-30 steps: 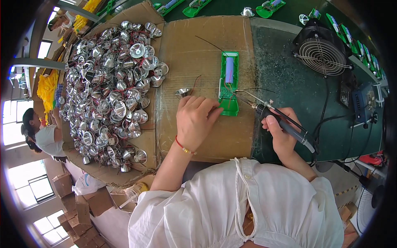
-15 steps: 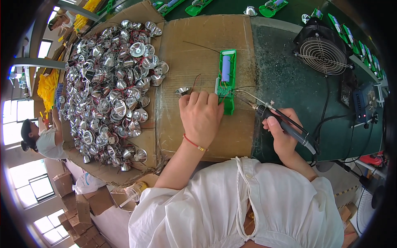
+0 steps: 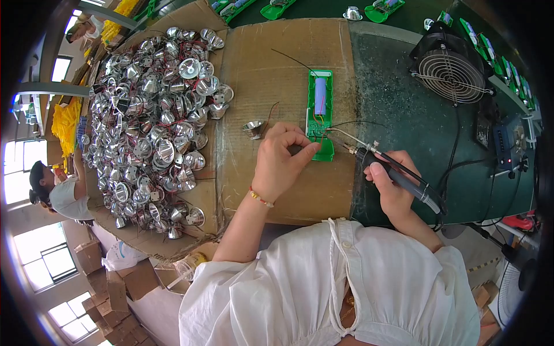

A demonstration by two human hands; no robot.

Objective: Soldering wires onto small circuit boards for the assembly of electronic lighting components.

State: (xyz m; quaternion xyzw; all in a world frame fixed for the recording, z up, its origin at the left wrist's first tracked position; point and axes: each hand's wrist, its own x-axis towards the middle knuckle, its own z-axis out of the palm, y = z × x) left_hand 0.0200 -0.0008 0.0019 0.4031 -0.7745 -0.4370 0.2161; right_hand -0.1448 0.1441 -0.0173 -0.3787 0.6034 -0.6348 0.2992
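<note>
A green plastic housing (image 3: pixel 325 153) lies lengthwise on the cardboard, a purple cylindrical battery (image 3: pixel 320 97) in its upper part. Below the battery sits a small green circuit board (image 3: pixel 316 131) with thin wires. My left hand (image 3: pixel 280 158) is beside it, thumb and forefinger pinched at the board's lower edge on what looks like a thin red wire (image 3: pixel 321 139). In my right hand (image 3: pixel 393 193) is a black-handled soldering iron (image 3: pixel 404 182) with a curved metal feed tube (image 3: pixel 349 136). Its tip points at the board; exact contact is too small to tell. A loose silver reflector cup (image 3: pixel 253 129) lies left of my left hand.
Many wired reflector cups (image 3: pixel 150 147) fill a cardboard box at the left. A black fan with a wire grille (image 3: pixel 450 78) stands back right, near a blue control box (image 3: pixel 508 147) and cables. More green housings (image 3: pixel 384 8) line the far edge. Another person (image 3: pixel 66 196) is at far left.
My left hand has drawn slightly left and turned, so its pinched thumb and forefinger now show. The housing has shifted slightly right. My right hand with the soldering iron has barely moved.
</note>
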